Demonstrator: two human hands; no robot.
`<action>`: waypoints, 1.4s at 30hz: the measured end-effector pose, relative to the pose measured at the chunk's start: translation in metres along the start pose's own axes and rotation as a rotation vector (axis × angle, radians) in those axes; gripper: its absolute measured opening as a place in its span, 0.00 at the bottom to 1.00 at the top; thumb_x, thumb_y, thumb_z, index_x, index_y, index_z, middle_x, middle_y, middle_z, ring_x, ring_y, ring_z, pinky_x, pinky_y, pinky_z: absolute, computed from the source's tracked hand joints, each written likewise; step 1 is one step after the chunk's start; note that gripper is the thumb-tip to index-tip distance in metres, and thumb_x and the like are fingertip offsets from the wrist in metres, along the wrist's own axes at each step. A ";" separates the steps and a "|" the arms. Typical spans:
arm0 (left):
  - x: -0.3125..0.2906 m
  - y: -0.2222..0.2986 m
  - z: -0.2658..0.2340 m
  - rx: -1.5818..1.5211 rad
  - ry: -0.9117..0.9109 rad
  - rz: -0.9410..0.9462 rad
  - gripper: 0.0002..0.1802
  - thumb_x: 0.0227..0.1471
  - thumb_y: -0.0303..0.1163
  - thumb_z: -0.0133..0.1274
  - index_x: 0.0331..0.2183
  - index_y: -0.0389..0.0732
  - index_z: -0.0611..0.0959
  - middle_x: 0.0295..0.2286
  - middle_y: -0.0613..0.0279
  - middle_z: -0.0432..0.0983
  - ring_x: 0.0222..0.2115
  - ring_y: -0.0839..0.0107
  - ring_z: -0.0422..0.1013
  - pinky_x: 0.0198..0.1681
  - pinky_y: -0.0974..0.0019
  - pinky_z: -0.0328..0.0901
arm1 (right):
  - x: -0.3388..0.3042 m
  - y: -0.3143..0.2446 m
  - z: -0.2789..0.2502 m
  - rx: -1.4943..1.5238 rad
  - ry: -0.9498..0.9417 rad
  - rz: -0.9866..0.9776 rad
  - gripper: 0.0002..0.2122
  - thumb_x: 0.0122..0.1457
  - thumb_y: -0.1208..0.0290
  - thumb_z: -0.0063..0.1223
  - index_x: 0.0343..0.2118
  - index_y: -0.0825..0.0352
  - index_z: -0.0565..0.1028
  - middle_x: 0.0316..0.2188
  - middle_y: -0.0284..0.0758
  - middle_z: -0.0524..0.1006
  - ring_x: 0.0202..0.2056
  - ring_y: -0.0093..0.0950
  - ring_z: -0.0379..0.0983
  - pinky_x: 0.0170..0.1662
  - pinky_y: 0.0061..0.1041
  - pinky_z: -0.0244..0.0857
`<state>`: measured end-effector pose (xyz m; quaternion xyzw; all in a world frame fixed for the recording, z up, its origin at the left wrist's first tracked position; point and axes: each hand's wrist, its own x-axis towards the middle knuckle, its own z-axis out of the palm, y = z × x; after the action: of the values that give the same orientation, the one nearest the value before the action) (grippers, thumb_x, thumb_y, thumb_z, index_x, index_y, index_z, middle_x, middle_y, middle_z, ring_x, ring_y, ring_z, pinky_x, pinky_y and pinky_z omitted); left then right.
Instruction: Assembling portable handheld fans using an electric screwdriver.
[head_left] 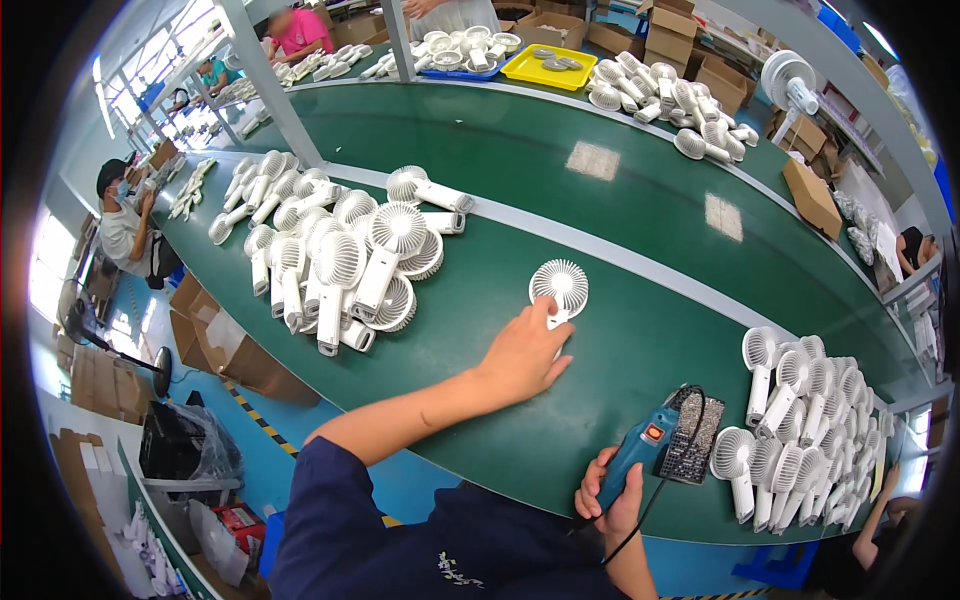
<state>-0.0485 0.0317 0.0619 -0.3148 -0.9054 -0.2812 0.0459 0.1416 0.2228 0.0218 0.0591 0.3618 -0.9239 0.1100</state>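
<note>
So you've got one white fan (561, 286) lying on the green table (640, 340) in front of you, apart from both the heap of fans (338, 255) on your left and the packed rows of fans (808, 430) on your right. Your left hand (524, 350) is on its handle, fingers curled in around it just below the round head. It reads as a closed, light hold, though I can't tell how hard you're squeezing. Your right hand (620, 512) is wrapped round a blue power tool (640, 452), thumb and fingers closed on the body, next to a grey tray (692, 438).

My read: the step in hand is getting this one fan placed, with the tool held ready but well apart from it. The next move probably calls for keeping the handle steady and turned so the tool can get at it — no rush, just line it up first.

Hard to make out: most of the handle is under your left hand, so I can't see what's on it. The tool's lower end is dark and blends into your shirt (400, 540), and the bits in the tray are too small to identify. The black cord (650, 505) runs out of frame too.
</note>
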 end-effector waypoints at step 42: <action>0.001 -0.053 0.011 0.265 0.131 0.073 0.21 0.52 0.26 0.49 0.49 0.28 0.74 0.56 0.49 0.63 0.61 0.41 0.51 0.62 0.50 0.53 | 0.107 -0.068 0.036 -1.664 0.324 -0.407 0.18 0.53 0.67 0.58 0.45 0.68 0.71 0.50 0.47 0.71 0.43 0.50 0.73 0.43 0.43 0.67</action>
<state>-0.0794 0.0042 0.0271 -0.3195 -0.9176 -0.1776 0.1562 0.0199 0.2292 0.0723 0.0245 0.9339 -0.3416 -0.1026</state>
